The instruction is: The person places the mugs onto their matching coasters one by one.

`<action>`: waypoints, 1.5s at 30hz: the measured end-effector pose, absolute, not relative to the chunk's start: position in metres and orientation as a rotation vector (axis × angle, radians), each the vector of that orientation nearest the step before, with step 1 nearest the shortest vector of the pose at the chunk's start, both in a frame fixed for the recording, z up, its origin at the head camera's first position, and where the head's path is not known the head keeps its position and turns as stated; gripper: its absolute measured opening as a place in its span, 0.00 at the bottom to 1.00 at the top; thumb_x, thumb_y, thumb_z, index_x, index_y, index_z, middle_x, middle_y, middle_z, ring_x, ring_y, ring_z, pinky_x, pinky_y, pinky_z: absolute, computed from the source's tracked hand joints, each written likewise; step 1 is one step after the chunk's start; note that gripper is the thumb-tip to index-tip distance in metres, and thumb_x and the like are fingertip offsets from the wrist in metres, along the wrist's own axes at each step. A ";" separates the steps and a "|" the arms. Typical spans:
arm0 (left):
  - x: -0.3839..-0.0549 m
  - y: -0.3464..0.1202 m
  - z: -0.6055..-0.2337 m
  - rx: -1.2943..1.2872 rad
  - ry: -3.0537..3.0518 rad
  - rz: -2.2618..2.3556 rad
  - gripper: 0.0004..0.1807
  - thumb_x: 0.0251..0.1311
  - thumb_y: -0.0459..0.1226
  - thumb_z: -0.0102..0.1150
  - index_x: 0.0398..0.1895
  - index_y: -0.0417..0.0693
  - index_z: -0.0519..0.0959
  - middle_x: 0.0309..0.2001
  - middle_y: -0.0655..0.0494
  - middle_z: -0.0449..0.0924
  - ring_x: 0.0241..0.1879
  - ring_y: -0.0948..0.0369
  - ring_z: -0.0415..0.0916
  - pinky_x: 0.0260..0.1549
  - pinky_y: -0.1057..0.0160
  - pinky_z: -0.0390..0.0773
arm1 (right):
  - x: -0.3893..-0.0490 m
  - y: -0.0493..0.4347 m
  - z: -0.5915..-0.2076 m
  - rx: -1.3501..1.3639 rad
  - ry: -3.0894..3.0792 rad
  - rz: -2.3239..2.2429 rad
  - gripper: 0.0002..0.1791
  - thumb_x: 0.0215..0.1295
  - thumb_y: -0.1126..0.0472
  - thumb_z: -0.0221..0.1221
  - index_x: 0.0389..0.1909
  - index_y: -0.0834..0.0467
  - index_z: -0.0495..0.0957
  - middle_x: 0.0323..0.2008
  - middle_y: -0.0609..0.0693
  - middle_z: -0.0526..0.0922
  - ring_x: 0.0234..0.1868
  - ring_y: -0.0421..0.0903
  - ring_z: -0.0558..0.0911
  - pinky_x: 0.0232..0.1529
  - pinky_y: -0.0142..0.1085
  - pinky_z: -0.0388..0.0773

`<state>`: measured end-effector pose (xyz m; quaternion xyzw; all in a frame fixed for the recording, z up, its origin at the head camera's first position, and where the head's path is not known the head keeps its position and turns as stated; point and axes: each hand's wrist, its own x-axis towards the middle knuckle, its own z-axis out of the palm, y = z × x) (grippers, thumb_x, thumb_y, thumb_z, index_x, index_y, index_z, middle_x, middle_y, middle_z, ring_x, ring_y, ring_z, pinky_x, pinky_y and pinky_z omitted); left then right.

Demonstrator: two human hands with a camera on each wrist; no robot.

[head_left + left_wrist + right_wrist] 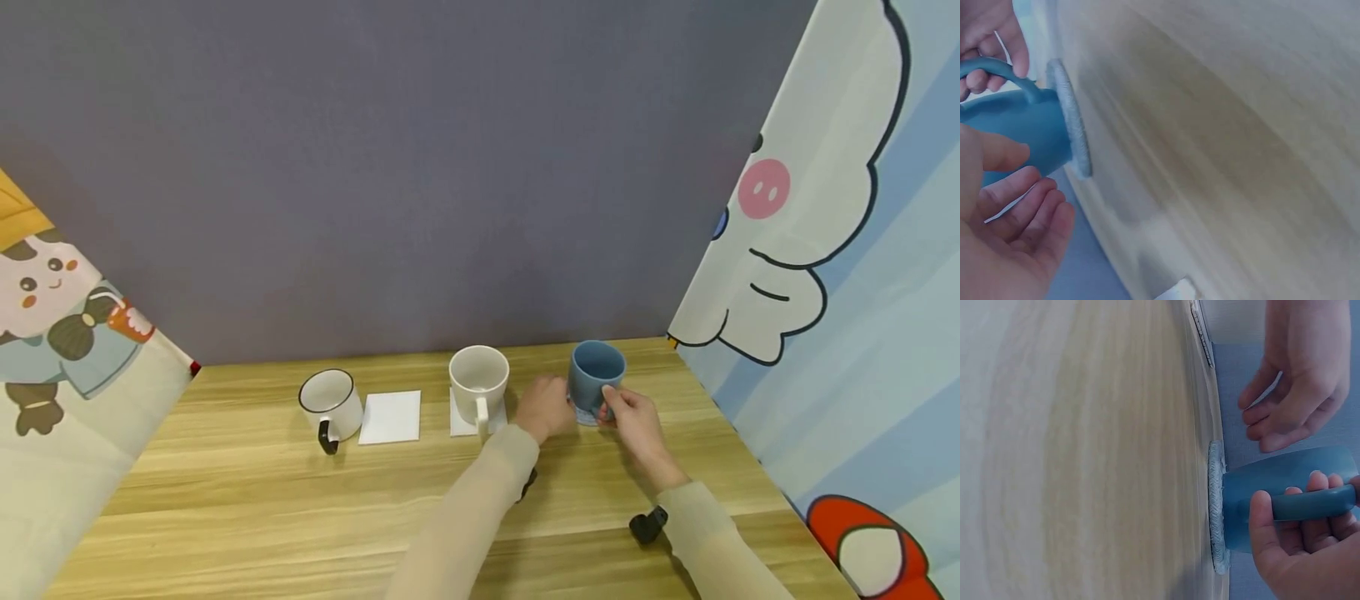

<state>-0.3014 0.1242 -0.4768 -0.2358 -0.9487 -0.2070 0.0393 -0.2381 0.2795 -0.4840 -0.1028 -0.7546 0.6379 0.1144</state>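
Note:
A blue mug (583,387) stands on a round woven coaster (1216,512) at the right of the table's far edge. My right hand (637,427) grips the mug's handle (1313,503), with the thumb on one side and the fingers on the other. To the left of the mug is my left hand (545,408), its fingers loosely bent and holding nothing. A gap shows between that hand and the mug in the right wrist view.
On a square white coaster (459,427), a white mug (480,375) stands left of my left hand. Farther left lie another square white coaster (390,417) and a white mug with a black rim (333,408). A grey partition (420,183) rises behind the wooden table (300,508).

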 end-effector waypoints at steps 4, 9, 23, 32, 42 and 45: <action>-0.297 0.121 -0.471 -0.720 -2.904 -0.644 0.06 0.57 0.37 0.63 0.24 0.54 0.78 0.32 0.60 0.79 0.34 0.62 0.78 0.34 0.61 0.79 | -0.236 0.280 -0.483 -0.303 -2.216 1.874 0.24 0.78 0.53 0.54 0.32 0.72 0.76 0.27 0.53 0.78 0.29 0.42 0.82 0.41 0.45 0.86; -0.288 0.116 -0.462 -0.725 -2.902 -0.678 0.10 0.58 0.36 0.60 0.19 0.54 0.74 0.28 0.61 0.76 0.29 0.63 0.75 0.27 0.61 0.76 | -0.235 0.280 -0.482 -0.285 -2.216 1.880 0.24 0.78 0.53 0.54 0.31 0.72 0.76 0.27 0.53 0.78 0.30 0.43 0.81 0.41 0.46 0.86; -0.268 0.096 -0.446 -0.882 -2.819 -0.415 0.03 0.64 0.40 0.58 0.36 0.52 0.80 0.37 0.57 0.79 0.36 0.59 0.79 0.26 0.60 0.78 | -0.238 0.283 -0.481 -0.291 -2.212 1.905 0.23 0.78 0.53 0.55 0.30 0.70 0.77 0.26 0.52 0.78 0.29 0.42 0.80 0.39 0.40 0.86; -0.255 0.083 -0.441 -1.006 -2.650 -0.355 0.08 0.63 0.40 0.60 0.26 0.53 0.74 0.27 0.60 0.71 0.27 0.62 0.72 0.21 0.65 0.72 | -0.239 0.283 -0.485 -0.275 -2.251 1.864 0.24 0.78 0.52 0.54 0.29 0.69 0.76 0.26 0.52 0.78 0.30 0.43 0.80 0.39 0.41 0.86; -0.237 0.064 -0.428 -1.068 -2.476 -0.268 0.04 0.63 0.40 0.60 0.31 0.52 0.79 0.28 0.61 0.73 0.30 0.64 0.74 0.28 0.67 0.75 | -0.239 0.284 -0.488 -0.263 -2.243 1.857 0.24 0.78 0.52 0.54 0.30 0.70 0.76 0.26 0.53 0.78 0.30 0.45 0.81 0.39 0.43 0.86; -0.235 0.057 -0.429 -1.066 -2.432 -0.214 0.03 0.62 0.39 0.61 0.33 0.51 0.80 0.28 0.61 0.74 0.30 0.63 0.76 0.30 0.67 0.77 | -0.239 0.284 -0.487 -0.259 -2.247 1.854 0.24 0.79 0.52 0.53 0.30 0.70 0.76 0.26 0.53 0.78 0.30 0.45 0.82 0.39 0.43 0.86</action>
